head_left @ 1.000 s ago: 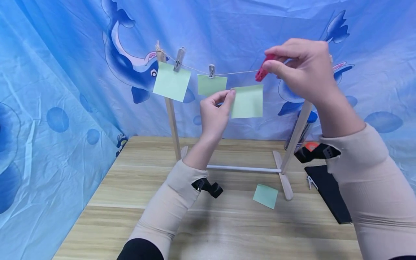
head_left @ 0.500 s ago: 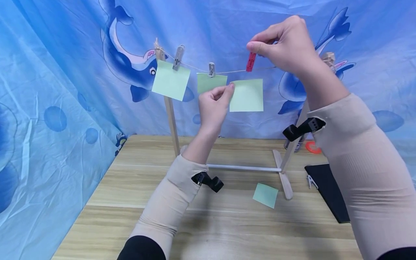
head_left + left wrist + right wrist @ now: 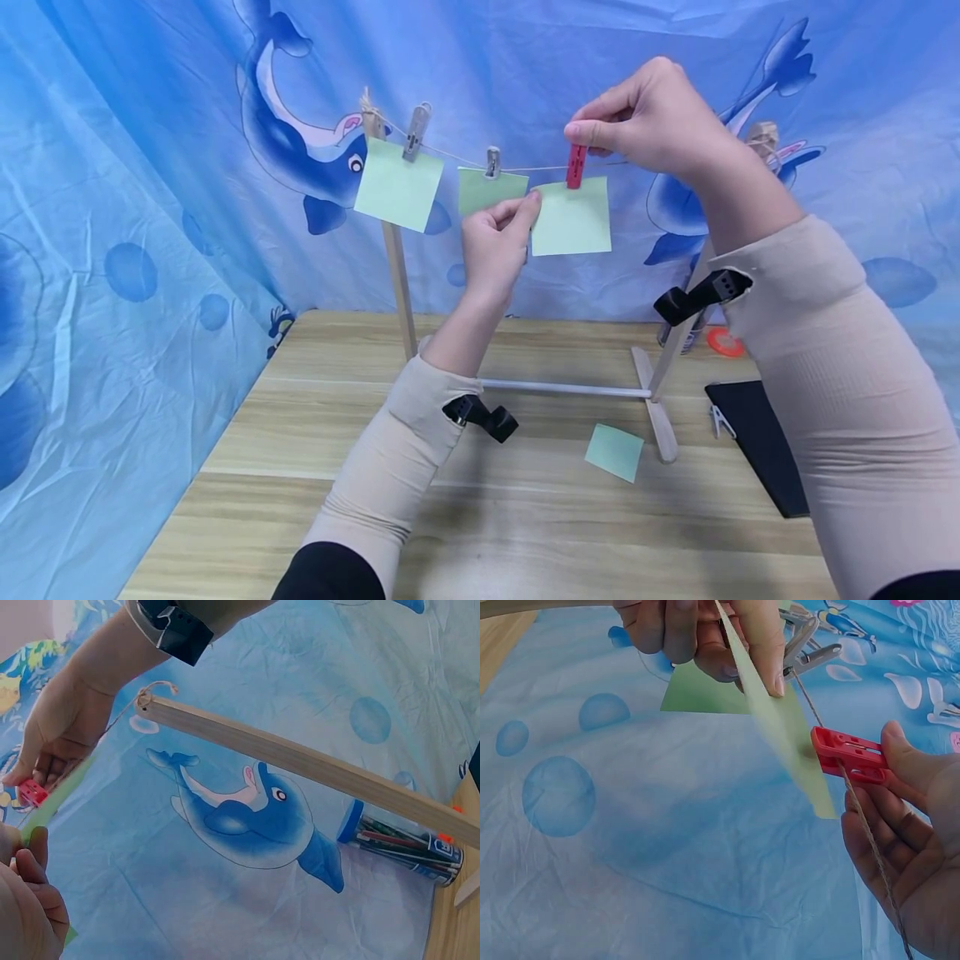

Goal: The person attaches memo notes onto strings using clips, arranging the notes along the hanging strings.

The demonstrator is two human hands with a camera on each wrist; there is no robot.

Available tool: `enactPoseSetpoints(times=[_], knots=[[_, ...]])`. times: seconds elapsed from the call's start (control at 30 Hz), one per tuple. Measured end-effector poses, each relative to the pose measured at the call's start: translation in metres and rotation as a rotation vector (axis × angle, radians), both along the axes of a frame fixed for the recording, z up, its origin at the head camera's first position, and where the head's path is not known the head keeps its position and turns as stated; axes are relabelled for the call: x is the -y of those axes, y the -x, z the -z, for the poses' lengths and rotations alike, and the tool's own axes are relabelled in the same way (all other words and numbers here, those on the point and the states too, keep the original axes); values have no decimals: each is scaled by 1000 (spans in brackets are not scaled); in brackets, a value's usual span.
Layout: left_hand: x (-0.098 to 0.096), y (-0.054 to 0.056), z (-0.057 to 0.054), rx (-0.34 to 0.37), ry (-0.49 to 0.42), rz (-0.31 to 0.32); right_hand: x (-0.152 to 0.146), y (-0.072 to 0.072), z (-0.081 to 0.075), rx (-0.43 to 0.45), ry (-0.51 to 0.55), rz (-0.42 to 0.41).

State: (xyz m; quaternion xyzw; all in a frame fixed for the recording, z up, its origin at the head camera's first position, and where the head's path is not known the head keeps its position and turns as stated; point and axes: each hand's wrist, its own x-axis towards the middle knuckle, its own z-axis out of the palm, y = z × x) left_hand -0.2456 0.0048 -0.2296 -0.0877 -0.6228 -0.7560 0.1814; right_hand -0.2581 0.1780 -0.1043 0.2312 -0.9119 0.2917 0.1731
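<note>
My left hand (image 3: pixel 495 246) pinches the left upper corner of a light green sticky note (image 3: pixel 572 221), held up just below the string (image 3: pixel 876 847). In my right hand (image 3: pixel 652 121) a red clothespin (image 3: pixel 576 167) is pinched by its handle end, its nose pointing down over the note's top edge. The right wrist view shows the string running through the red clothespin (image 3: pixel 849 755), with the note's edge right at its nose. Two more green notes, a left one (image 3: pixel 399 185) and a partly hidden middle one (image 3: pixel 480 190), hang from the string under grey clips (image 3: pixel 416 132).
A wooden stand with a left post (image 3: pixel 397 279) and a white crossbar (image 3: pixel 562 387) carries the string. On the table lie another green note (image 3: pixel 615 452), a black flat object (image 3: pixel 761 446), a white clip (image 3: pixel 722 422) and an orange ring (image 3: pixel 724 342). A pencil jar (image 3: pixel 401 844) stands behind.
My right hand moved left and up with the red clothespin, turned it upright, then lowered it over the string to the note's top edge. My left hand raised the note slightly.
</note>
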Motion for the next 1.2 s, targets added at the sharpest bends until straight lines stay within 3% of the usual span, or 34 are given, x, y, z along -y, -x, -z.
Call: enactPoseSetpoints(times=[0.5, 0.73, 1.03, 1.2], knots=[[2, -1, -3, 30, -76, 69, 0, 0, -1, -19, -138, -112], [2, 0, -1, 32, -59, 65, 0, 0, -2, 18, -131, -91], [3, 3, 8, -32, -5, 58, 2, 1, -1, 77, -131, -76], [3, 2, 19, -55, 30, 138, 2, 1, -1, 85, -151, -83]])
